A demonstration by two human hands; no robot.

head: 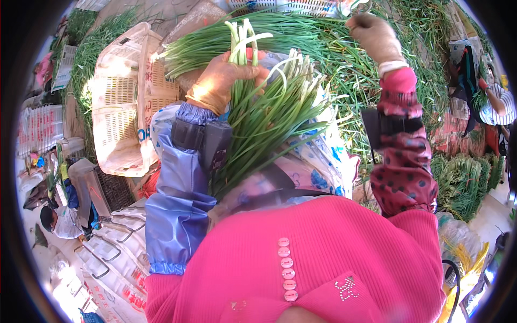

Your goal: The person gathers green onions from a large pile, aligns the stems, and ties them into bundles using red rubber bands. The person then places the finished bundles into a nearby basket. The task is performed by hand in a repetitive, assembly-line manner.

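My gloved left hand (216, 82) grips a small bunch of green leafy stalks (243, 50), which look like garlic chives, with their pale bases pointing up. Beneath and beside it, a larger bundle of the same greens (278, 109) lies across my lap on a blue-patterned plastic apron (319, 177). My right hand (375, 38), in a beige glove, is raised at the upper right over scattered leaves (347, 84). It is blurred with its fingers curled, and whether anything is between them cannot be made out. Long greens (278, 34) lie in a row beyond my left hand.
A white plastic crate (141, 117) stands on its side at my left. Another crate (282, 6) is at the far edge. White sacks (117, 250) lie at lower left. Stacked greens (460, 181) are at right, and a person in a striped top (499, 107) holds greens beyond them.
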